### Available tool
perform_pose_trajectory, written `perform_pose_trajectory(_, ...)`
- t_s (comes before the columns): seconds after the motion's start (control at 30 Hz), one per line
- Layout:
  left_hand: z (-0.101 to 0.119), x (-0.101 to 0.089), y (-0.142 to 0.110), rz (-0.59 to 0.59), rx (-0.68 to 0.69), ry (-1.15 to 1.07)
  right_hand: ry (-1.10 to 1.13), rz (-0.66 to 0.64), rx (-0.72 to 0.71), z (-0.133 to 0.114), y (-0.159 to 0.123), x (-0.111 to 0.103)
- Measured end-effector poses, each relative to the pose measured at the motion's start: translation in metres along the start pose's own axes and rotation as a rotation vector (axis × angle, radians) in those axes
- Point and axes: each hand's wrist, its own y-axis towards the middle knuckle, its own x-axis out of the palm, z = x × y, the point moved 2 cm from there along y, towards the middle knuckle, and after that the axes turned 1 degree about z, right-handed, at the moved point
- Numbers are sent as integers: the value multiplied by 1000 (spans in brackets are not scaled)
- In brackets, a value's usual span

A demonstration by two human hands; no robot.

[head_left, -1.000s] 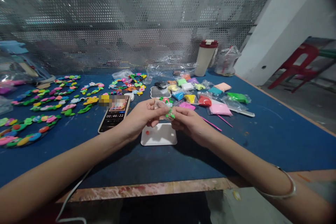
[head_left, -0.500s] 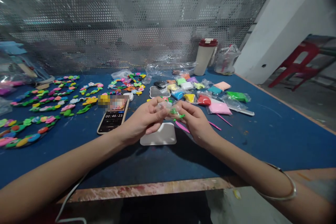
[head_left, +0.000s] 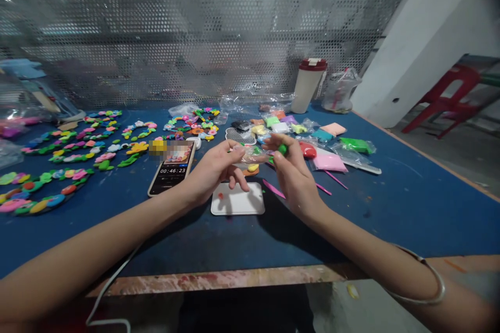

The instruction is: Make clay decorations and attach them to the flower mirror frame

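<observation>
My left hand (head_left: 213,170) pinches a clear plastic bag (head_left: 255,155) between thumb and forefinger, its other fingers loosely curled. Just right of it, my right hand (head_left: 295,174) has its fingers closed around a small lump of green clay (head_left: 283,149). A bit more green shows by the right thumb; whether it joins the bag's contents I cannot tell. Beneath both hands lies a small white board (head_left: 238,205) with an orange-red speck on it. A pink clay tool (head_left: 274,189) rests beside the board, below my right hand.
A phone (head_left: 172,169) showing a timer lies left of my hands. Several clay-decorated rings (head_left: 47,203) cover the table's left side. Bagged coloured clay (head_left: 330,162), a white comb-like strip (head_left: 369,167) and a red-lidded cup (head_left: 309,86) are to the right and behind.
My hands have moved apart, the right one drawing away with the green lump now showing in its fingers. The bag stays in my left hand. More of the white board is visible.
</observation>
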Motion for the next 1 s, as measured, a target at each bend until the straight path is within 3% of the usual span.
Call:
perform_pose_trajectory(0.2, -4, 3, 0, 14, -29, -31, -266, -103, 15, -5, -2, 7)
perform_pose_trajectory(0.3, -5, 0, 0, 32, -40, -43, -279, -91, 65, 0, 5, -3)
perform_pose_trajectory(0.43, -6, -13, 4, 148, 9, -85, -345, -121, 115, 0, 15, -23)
perform_pose_trajectory(0.6, -11, -28, 8, 249, 15, -133, -505, -409, 79, -9, 21, -39)
perform_pose_trajectory(0.73, -13, -24, 8, 230, -37, -134, -582, -637, 67, -11, 16, -35)
perform_pose_trajectory(0.83, -13, -20, 7, 210, -65, -124, -587, -729, 89, -13, 12, -30)
perform_pose_trajectory(0.9, -14, -18, 6, 201, -74, -111, -574, -715, 88, -15, 13, -30)
perform_pose_trajectory(1.0, -14, -17, 5, 198, -76, -83, -568, -547, 73, -15, 19, -35)
